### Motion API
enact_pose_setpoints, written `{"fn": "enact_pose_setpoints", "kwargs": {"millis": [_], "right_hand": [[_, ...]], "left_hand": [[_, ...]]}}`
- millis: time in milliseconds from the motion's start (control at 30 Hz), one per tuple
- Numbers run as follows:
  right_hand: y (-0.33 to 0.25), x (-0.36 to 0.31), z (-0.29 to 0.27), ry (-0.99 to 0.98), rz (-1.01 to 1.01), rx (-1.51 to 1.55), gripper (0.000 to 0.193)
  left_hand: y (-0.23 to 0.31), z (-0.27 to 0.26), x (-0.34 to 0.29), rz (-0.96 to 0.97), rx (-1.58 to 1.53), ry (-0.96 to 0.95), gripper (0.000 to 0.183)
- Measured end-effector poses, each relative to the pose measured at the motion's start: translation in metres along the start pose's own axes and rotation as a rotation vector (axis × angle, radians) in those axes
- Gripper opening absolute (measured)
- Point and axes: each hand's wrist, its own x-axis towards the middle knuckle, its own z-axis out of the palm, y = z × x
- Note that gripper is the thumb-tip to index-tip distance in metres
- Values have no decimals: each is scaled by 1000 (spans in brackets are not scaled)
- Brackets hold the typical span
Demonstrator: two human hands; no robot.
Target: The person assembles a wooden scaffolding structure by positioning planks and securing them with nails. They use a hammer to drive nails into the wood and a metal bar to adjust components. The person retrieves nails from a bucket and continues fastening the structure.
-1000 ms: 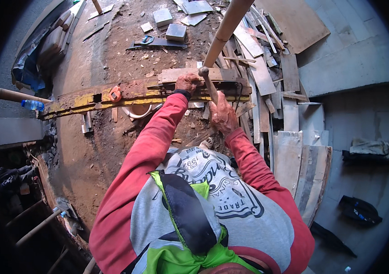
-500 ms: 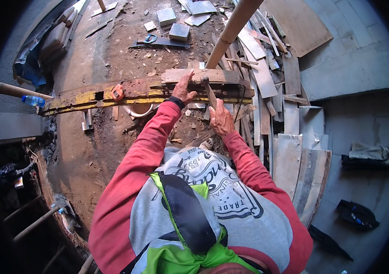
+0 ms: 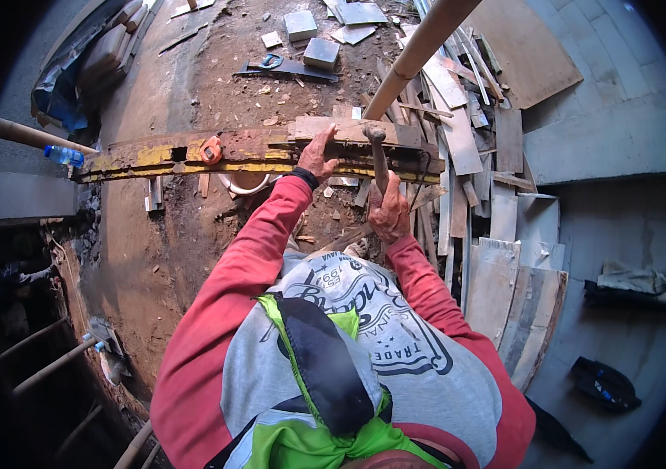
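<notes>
My right hand (image 3: 390, 213) is wrapped round the wooden handle of a hammer (image 3: 380, 160), whose head points away from me over the beam. A pale wooden board (image 3: 356, 130) lies along the far right part of a long, worn beam with yellow paint (image 3: 262, 166). Against the near side of that board rests my left hand (image 3: 319, 156), fingers stretched out and thumb apart. Whether a nail stands under the left fingers cannot be made out. An orange tape measure (image 3: 210, 150) sits on the beam to the left.
A blue-labelled plastic bottle (image 3: 64, 155) lies at the beam's left end. Beyond it is a handsaw (image 3: 290, 72) near grey blocks (image 3: 322, 53). A bamboo pole (image 3: 419, 59) slants up behind the board. Scrap planks (image 3: 497, 203) pile up at right; a white bucket (image 3: 244, 184) sits below the beam.
The hammer and my right hand have shifted right and a little toward me relative to the beam. My left hand stays at the board. The whole view has shifted slightly.
</notes>
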Motion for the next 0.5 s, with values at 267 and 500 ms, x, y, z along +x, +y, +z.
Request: {"fn": "enact_pose_setpoints", "kwargs": {"millis": [267, 500], "right_hand": [[20, -2, 13, -225, 238, 7, 45], [28, -11, 16, -213, 238, -45, 49]], "left_hand": [[-1, -2, 2, -11, -8, -20, 94], [0, 0, 2, -21, 27, -32, 92]]}}
